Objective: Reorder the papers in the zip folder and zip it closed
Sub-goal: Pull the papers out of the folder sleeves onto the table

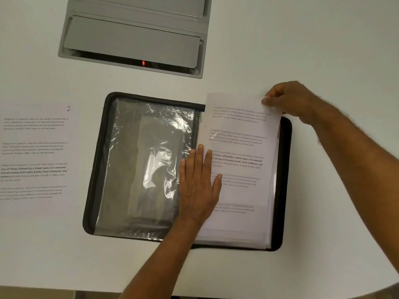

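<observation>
1. White table (323, 50), with a grey hatch (133, 37) set in it.
2. Zip folder (138, 169), open flat at centre.
3. Loose page (34, 147), well left of the folder.
4. My left hand (197, 184), fingers flat, pressing the folder's middle.
5. My right hand (291, 100), pinching the top sheet (241, 137) at its far corner.

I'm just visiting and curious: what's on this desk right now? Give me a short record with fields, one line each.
folder: zip folder lies open on the white table
left half: crinkled clear sleeve
right half: stack of printed pages
left hand: left hand lies flat across the folder's middle
right hand: right hand pinches the top corner of the top sheet
loose sheet: loose sheet marked 2 lies on the table left of the folder
other: grey hatch set in the table, red light showing
</observation>
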Demonstrator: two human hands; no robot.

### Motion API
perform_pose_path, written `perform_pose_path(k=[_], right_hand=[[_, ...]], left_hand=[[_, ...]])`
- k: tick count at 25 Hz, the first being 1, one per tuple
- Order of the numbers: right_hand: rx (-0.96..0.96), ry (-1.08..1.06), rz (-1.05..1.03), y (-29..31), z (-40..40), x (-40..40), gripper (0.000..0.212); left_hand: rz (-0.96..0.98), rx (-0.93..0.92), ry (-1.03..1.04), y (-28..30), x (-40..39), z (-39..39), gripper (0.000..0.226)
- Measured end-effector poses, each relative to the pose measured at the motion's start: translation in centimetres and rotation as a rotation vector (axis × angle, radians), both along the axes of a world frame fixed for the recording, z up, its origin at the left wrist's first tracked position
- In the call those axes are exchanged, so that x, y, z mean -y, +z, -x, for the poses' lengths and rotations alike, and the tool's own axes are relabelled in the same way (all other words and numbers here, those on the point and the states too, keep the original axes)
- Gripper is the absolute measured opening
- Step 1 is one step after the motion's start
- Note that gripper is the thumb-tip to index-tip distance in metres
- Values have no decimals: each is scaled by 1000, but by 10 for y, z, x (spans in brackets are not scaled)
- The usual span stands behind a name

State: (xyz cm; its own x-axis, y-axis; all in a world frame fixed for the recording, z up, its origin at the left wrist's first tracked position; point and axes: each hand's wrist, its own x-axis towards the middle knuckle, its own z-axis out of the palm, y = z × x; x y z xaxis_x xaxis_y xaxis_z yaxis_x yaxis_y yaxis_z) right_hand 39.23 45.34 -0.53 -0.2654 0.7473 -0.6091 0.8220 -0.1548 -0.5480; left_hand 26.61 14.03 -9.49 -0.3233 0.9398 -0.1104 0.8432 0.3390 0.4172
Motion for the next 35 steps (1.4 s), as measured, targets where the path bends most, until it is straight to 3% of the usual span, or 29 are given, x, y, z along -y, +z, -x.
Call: perform_pose_path(k=[4, 7, 11, 14, 18, 23, 29, 32, 35], right_hand=[[-179, -219, -146, -5, 0, -5, 16], [-378, -499, 25, -6, -6, 7, 39], [-329, -433, 236, -16, -23, 34, 37], [-316, -419, 119, -21, -21, 37, 25], [-467, -570, -71, -14, -3, 16, 17], [-644, -585, -360, 12, 19, -9, 18], [-721, -311, -642, 73, 56, 12, 18], [-706, -203, -664, 105, 74, 48, 16], [-700, -101, -571, 125, 92, 93, 13]], left_hand=[[60, -45, -23, -1, -1, -1, 72], [70, -46, -28, -1, -1, 0, 72], [63, -35, -25, -1, -1, 0, 71], [57, -41, -31, -2, -1, 0, 70], [35, -42, -24, -4, 0, 0, 70], [15, -45, -28, -4, 0, -2, 68], [37, -14, -25, -2, -2, -1, 68], [-39, 150, -19, 6, -2, 4, 65], [-121, 692, 268, 34, -7, 20, 68]])
